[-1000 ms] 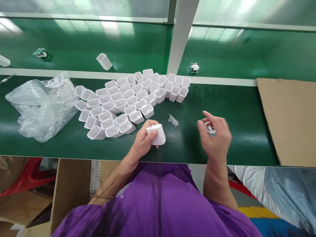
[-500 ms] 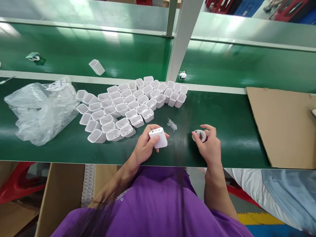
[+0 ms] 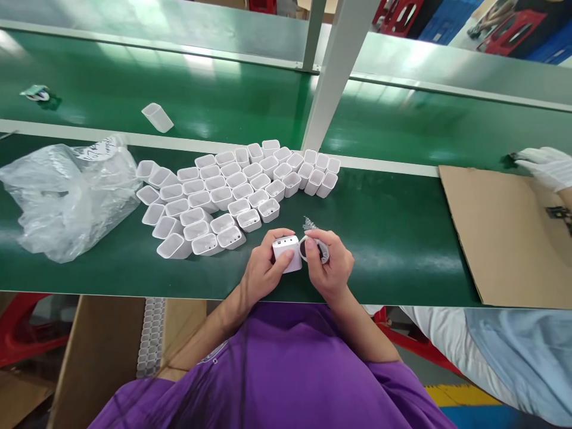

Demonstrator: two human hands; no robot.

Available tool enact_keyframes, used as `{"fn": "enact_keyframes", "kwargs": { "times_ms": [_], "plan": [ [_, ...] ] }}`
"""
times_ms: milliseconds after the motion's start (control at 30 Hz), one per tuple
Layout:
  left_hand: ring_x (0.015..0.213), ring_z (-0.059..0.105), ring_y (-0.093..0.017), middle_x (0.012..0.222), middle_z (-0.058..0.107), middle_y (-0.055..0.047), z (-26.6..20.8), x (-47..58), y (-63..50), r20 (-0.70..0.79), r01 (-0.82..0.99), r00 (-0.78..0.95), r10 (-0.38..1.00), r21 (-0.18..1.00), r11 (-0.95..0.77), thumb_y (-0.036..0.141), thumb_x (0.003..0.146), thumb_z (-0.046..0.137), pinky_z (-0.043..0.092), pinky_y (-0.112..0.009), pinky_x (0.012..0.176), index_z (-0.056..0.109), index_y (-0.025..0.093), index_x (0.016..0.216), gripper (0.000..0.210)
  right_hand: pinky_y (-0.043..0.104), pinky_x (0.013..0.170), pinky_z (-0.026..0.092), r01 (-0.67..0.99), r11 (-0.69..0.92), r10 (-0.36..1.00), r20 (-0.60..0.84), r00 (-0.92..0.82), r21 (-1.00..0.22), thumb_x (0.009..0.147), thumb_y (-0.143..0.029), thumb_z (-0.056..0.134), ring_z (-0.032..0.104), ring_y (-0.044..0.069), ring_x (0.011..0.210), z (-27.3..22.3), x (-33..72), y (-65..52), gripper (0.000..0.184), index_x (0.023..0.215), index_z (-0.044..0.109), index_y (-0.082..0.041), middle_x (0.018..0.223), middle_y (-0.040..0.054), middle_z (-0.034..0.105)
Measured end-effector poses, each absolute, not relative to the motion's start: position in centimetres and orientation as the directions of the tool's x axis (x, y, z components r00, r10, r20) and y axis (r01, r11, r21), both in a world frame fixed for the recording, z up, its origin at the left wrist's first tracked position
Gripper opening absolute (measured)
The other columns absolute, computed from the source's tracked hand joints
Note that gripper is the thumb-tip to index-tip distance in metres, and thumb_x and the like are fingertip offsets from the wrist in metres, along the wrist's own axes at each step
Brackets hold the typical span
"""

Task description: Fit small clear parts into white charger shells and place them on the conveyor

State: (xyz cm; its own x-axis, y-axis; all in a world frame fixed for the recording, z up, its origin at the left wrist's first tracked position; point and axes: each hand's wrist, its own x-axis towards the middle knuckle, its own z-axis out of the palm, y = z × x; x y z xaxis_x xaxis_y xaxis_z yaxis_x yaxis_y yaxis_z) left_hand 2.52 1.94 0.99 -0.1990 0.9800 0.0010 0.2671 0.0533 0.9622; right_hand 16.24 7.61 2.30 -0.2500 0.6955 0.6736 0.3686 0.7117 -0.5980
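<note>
My left hand point(image 3: 264, 265) is closed around a white plastic charger housing point(image 3: 292, 265), its face with several port slots turned up. My right hand point(image 3: 330, 262) pinches a small round white-rimmed piece with a dark middle point(image 3: 305, 249), held right against the housing's right side. Whether the two touch, I cannot tell. Just beyond my right fingers lies a small pile of clear bits point(image 3: 308, 223), partly hidden. Left of my hands, several open white housings point(image 3: 221, 198) stand close together in rows on the green table point(image 3: 393, 238).
A clear plastic bag point(image 3: 74, 202) lies at the left. On the green belt behind are a loose white housing point(image 3: 158, 118) and a small circuit board point(image 3: 36, 93). Cardboard point(image 3: 504, 238) covers the right end, near a co-worker's gloved hand point(image 3: 543, 167). A post point(image 3: 335, 77) rises behind.
My right hand has moved left with the round piece, up to the housing in my left hand. The belt's loose housing and circuit board have shifted left. A co-worker's gloved hand has appeared at right.
</note>
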Motion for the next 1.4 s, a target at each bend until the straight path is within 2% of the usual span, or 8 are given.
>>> {"fn": "enact_keyframes", "kwargs": {
  "times_ms": [300,500,733,933,1067,1200,1300,1400],
  "plan": [
    [0.057,0.057,-0.013,0.076,0.066,0.002,0.8,2.8,1.9,0.002,0.311,-0.195,0.981,0.949,0.06,0.036,0.086,0.056,0.045,-0.023,0.056,0.054,0.02,0.109,0.028,0.023,0.057,0.051,0.38,0.746,0.659,0.69,-0.299,-0.547,0.094,-0.014,0.05,0.061,0.011,0.064,1.8,16.1,7.7,0.018,0.108,0.058,-0.022,0.087,0.002,0.069],
    [0.056,0.058,-0.012,0.075,0.067,0.002,0.7,3.0,1.8,0.083,0.316,-0.209,0.974,0.949,-0.013,0.033,0.085,0.056,0.044,-0.023,0.055,0.053,0.021,0.106,0.025,0.032,0.077,0.057,0.27,0.759,0.651,0.712,-0.264,-0.593,0.094,-0.011,0.044,0.065,0.017,0.092,0.9,15.8,7.6,0.026,0.115,0.053,-0.022,0.096,0.0055,0.068],
    [0.048,0.054,-0.011,0.064,0.063,0.004,0.7,3.2,1.6,0.174,0.343,-0.214,0.961,0.935,-0.093,0.035,0.081,0.058,0.042,-0.022,0.049,0.052,0.022,0.098,0.023,0.031,0.065,0.057,0.226,0.779,0.626,0.745,-0.231,-0.585,0.094,-0.012,0.044,0.065,0.016,0.078,0.5,15.7,7.2,0.025,0.115,0.052,-0.024,0.09,0.0042,0.066],
    [0.048,0.058,-0.011,0.072,0.07,0.0,0.4,3.5,1.4,0.331,0.44,-0.237,0.914,0.875,-0.203,0.033,0.08,0.058,0.045,-0.021,0.048,0.055,0.022,0.097,0.02,0.028,0.063,0.057,0.201,0.786,0.619,0.737,-0.272,-0.585,0.092,-0.009,0.046,0.066,0.016,0.077,0.8,15.9,6.9,0.024,0.109,0.053,-0.023,0.091,0.0043,0.065],
    [0.05,0.059,-0.012,0.073,0.07,-0.002,0.1,3.5,1.3,0.334,0.455,-0.235,0.913,0.868,-0.2,0.036,0.079,0.059,0.046,-0.022,0.049,0.057,0.022,0.096,0.022,0.028,0.063,0.058,0.191,0.787,0.616,0.733,-0.288,-0.586,0.091,-0.007,0.046,0.067,0.015,0.077,0.9,16.1,6.7,0.023,0.105,0.053,-0.024,0.09,0.0036,0.064],
    [0.051,0.061,-0.012,0.074,0.071,-0.001,-0.1,3.6,1.3,0.373,0.463,-0.188,0.909,0.85,-0.253,0.031,0.08,0.058,0.047,-0.022,0.05,0.057,0.022,0.098,0.02,0.027,0.062,0.058,0.194,0.791,0.611,0.733,-0.299,-0.58,0.09,-0.005,0.047,0.067,0.015,0.078,0.7,16.0,6.6,0.022,0.101,0.054,-0.023,0.09,0.0039,0.063],
    [0.053,0.061,-0.013,0.076,0.071,-0.002,0.0,3.7,1.3,0.358,0.428,-0.187,0.915,0.868,-0.253,0.028,0.08,0.059,0.046,-0.022,0.051,0.055,0.021,0.099,0.02,0.028,0.063,0.058,0.127,0.753,0.655,0.714,-0.247,-0.646,0.092,-0.007,0.045,0.067,0.015,0.077,0.6,15.7,6.7,0.019,0.098,0.053,-0.023,0.087,0.003,0.062],
    [0.052,0.06,-0.013,0.076,0.07,-0.002,0.3,3.8,1.3,0.275,0.366,-0.215,0.937,0.912,-0.184,0.032,0.08,0.059,0.046,-0.023,0.051,0.053,0.021,0.097,0.022,0.03,0.062,0.058,0.044,0.689,0.718,0.674,-0.174,-0.723,0.096,-0.013,0.041,0.066,0.015,0.073,0.7,15.4,6.9,0.014,0.098,0.051,-0.023,0.081,0.0013,0.062]
  ]
}}
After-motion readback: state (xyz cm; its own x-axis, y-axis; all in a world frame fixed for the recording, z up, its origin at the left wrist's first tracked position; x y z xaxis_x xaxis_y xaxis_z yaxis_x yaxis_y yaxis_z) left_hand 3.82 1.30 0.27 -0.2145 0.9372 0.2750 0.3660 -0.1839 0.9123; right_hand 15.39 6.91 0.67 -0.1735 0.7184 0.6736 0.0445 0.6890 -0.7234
